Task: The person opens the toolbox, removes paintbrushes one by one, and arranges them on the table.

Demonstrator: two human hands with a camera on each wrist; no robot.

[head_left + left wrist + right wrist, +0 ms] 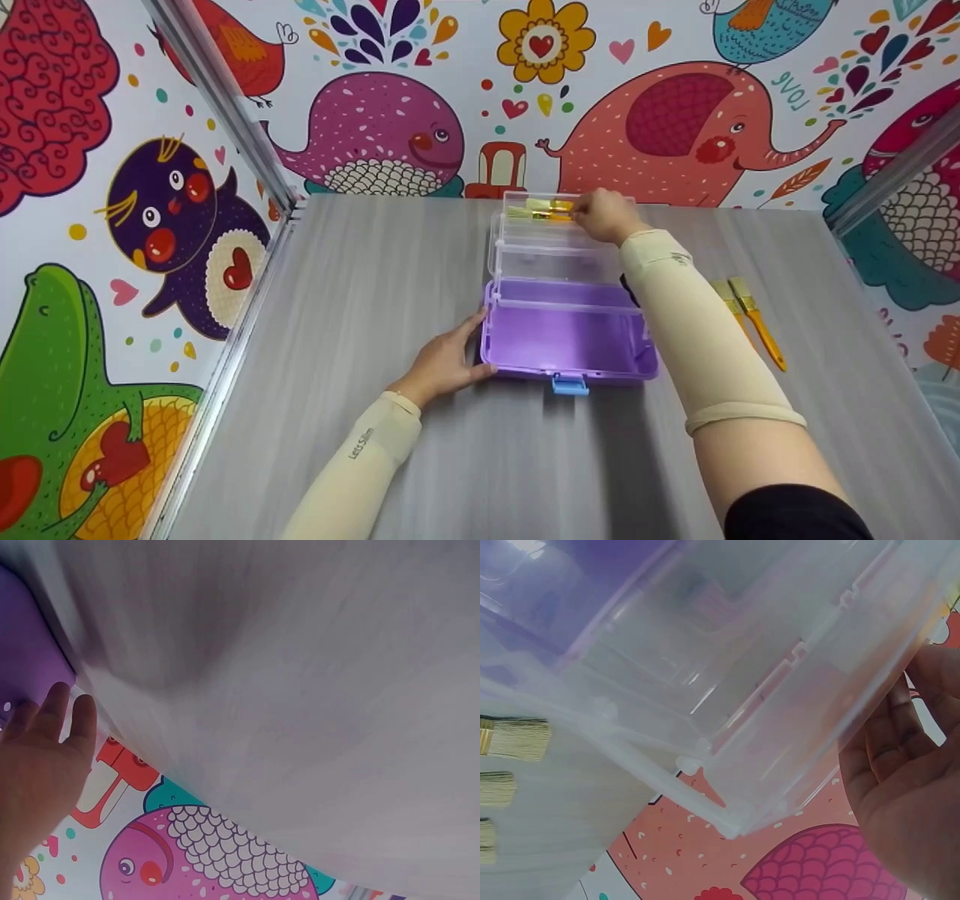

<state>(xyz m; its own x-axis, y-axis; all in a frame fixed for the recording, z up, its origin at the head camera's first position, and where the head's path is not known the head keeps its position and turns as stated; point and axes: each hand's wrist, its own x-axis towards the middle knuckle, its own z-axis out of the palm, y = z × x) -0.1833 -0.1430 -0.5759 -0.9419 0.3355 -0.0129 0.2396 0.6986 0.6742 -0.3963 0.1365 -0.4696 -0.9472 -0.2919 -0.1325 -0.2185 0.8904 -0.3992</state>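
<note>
A purple storage box [570,337] with a blue latch [570,385] stands open, its clear fold-out trays [555,262] raised toward the back. My left hand [442,360] rests against the box's left end, fingers fairly straight along the side and thumb at the front corner. Over the rearmost tray, my right hand [607,215] pinches the handle of a yellow-handled paintbrush [551,215]. Another paintbrush [540,203] lies just behind it. In the right wrist view, the fingers [885,742] are by the tray's edge; that view mostly hides the pinched handle.
More paintbrushes [759,322] lie on the grey table [360,300] to the right, partly covered by my right forearm; the right wrist view shows three bristle heads [517,739]. Cartoon-printed walls [510,75] with metal corner strips enclose the table's back and sides.
</note>
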